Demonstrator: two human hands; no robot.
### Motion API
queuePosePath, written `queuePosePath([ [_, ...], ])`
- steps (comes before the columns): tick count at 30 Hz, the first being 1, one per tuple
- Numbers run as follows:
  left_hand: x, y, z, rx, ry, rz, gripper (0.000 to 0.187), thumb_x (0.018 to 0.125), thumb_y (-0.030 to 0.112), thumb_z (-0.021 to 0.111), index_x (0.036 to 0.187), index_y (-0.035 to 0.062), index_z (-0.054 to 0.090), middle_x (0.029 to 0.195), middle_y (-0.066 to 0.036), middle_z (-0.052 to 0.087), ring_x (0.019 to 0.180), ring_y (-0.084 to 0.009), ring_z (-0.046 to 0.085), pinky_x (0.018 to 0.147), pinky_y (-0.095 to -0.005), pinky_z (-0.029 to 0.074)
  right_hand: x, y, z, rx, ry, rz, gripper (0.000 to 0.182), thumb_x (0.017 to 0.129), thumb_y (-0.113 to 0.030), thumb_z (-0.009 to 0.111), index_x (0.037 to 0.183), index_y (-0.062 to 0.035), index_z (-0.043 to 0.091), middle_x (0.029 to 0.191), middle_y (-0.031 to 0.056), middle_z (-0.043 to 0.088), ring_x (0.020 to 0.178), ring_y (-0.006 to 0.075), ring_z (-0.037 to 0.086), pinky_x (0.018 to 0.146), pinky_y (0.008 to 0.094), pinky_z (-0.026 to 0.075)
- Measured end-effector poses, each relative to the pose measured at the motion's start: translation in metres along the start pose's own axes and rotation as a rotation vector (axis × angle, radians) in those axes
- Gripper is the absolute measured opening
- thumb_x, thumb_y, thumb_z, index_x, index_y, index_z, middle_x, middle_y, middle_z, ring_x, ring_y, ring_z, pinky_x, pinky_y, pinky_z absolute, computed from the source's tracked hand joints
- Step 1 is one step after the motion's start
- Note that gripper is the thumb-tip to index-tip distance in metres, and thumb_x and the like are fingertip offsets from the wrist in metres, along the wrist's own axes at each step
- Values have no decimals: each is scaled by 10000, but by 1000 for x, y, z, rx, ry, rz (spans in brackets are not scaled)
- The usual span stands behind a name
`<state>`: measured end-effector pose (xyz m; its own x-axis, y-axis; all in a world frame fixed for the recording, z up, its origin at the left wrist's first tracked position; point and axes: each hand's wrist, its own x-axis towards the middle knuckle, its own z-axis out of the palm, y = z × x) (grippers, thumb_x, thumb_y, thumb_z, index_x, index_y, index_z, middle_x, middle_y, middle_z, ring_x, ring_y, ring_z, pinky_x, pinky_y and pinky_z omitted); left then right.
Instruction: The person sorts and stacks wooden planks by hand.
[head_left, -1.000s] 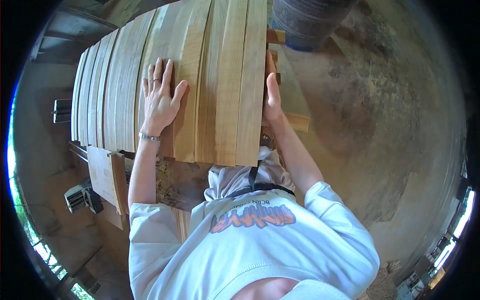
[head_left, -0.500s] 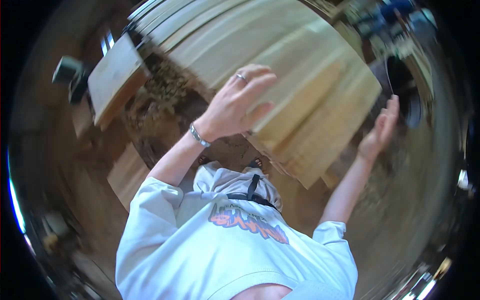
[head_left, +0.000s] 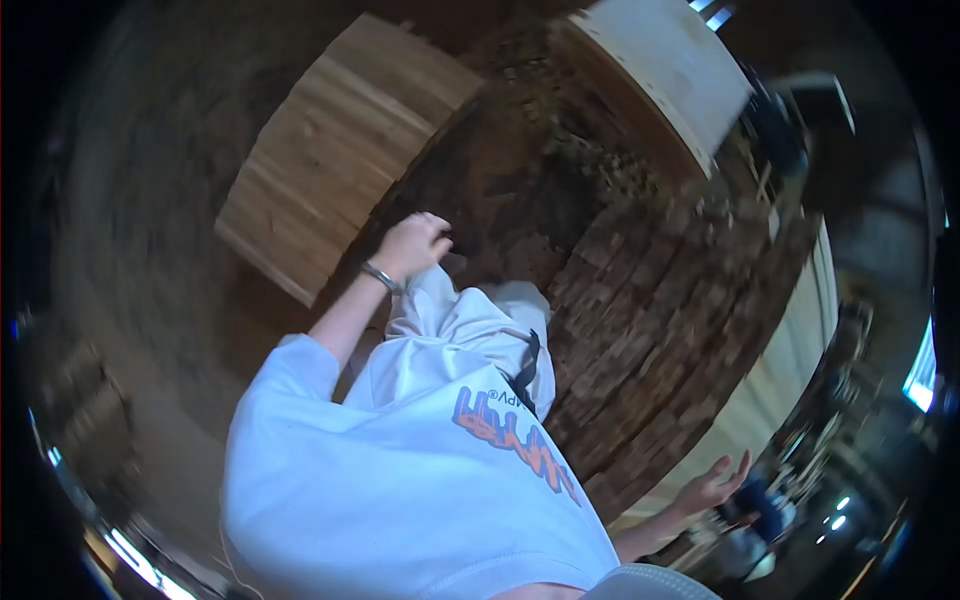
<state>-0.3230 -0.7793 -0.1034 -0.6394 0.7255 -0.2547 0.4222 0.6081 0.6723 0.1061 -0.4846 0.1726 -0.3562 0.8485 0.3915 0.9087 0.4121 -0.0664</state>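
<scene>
My left hand (head_left: 412,246), with a metal bracelet at the wrist, hangs in front of my trousers. Its fingers are loosely bent and no object shows in them. Closest to it on the left is a low stack of wooden boards (head_left: 340,150). Out to the lower right, my right hand (head_left: 710,487) has its fingers apart and holds nothing. It appears over or beside the pale top (head_left: 775,385) of a tall plank stack (head_left: 650,340); contact cannot be made out.
A pale-topped wooden stack (head_left: 670,70) stands at the upper right. Wood scraps (head_left: 600,160) litter the dark floor between the stacks. Behind my right hand, a person in dark blue (head_left: 765,510) is blurred among clutter.
My body and view have turned left, so the large plank stack has swung from ahead to my right. My left hand has dropped from above the boards to near my legs.
</scene>
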Motion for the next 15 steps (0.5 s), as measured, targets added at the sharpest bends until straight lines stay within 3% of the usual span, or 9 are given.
queuePosePath([
  [2, 2, -60, 3, -15, 37, -250, 292, 836, 281, 638, 1026, 61, 671, 1009, -119, 680, 994, -294, 629, 874, -406, 509, 17, -66, 66, 451, 98, -71, 524, 1004, -437, 449, 1213, 27, 575, 1233, 141, 602, 1156, 262, 548, 1011, 400, 412],
  [3, 5, -86, 5, -43, 54, -373, 284, 844, 275, 634, 1024, 59, 669, 1006, -115, 682, 1001, -287, 629, 867, -410, 510, 31, -116, 109, 765, -50, -178, 408, 988, -328, 504, 1166, 29, 588, 1158, 136, 631, 1082, 247, 586, 955, 389, 460],
  [6, -8, -138, 7, -278, 288, -617, 304, 865, 288, 645, 1046, 44, 666, 974, -123, 703, 938, -283, 664, 834, -392, 529, 47, -290, 247, 1268, -827, 130, 374, 953, -237, 534, 1186, 53, 573, 1099, 184, 659, 972, 238, 654, 886, 339, 507],
  [7, -13, -142, 16, -447, 393, -716, 318, 868, 291, 652, 1058, 37, 664, 962, -133, 708, 908, -284, 677, 823, -382, 535, 42, -322, 302, 1234, -1170, 75, 402, 957, -256, 552, 1217, 50, 560, 1104, 168, 663, 982, 232, 655, 882, 329, 504],
  [9, -58, -162, 25, -443, 495, -838, 349, 846, 270, 680, 1081, 12, 657, 954, -163, 709, 873, -272, 691, 791, -364, 545, 34, -361, 384, 554, -1398, -628, 422, 959, -270, 562, 1251, 34, 546, 1101, 143, 668, 986, 220, 653, 880, 326, 499],
  [10, -86, -181, 32, -379, 511, -882, 342, 841, 270, 684, 1066, 14, 664, 951, -157, 712, 874, -265, 693, 785, -368, 546, 40, -388, 390, 520, -1422, -684, 422, 959, -270, 562, 1251, 34, 546, 1101, 143, 668, 986, 220, 653, 880, 326, 499],
  [12, -142, -204, 39, -433, 702, -1086, 338, 837, 293, 689, 1034, 18, 679, 939, -167, 714, 837, -281, 694, 776, -368, 546, 40, -444, 389, 400, -1379, -1199, 396, 963, -265, 578, 1253, 3, 561, 1093, 121, 671, 976, 195, 650, 864, 315, 497],
  [13, -167, -229, 44, -406, 747, -1170, 360, 837, 314, 696, 1038, 17, 678, 937, -165, 717, 831, -270, 696, 770, -359, 545, 37, -468, 388, 370, -1392, -1239, 396, 963, -265, 578, 1253, 3, 561, 1093, 121, 671, 976, 195, 650, 864, 315, 497],
  [15, -218, -311, 76, -519, 847, -1330, 451, 821, 374, 727, 1071, 3, 666, 945, -149, 720, 851, -226, 692, 777, -338, 542, 10, -514, 388, 780, -1747, -385, 355, 961, -233, 597, 1235, -7, 578, 1088, 110, 671, 962, 174, 644, 847, 308, 497],
])
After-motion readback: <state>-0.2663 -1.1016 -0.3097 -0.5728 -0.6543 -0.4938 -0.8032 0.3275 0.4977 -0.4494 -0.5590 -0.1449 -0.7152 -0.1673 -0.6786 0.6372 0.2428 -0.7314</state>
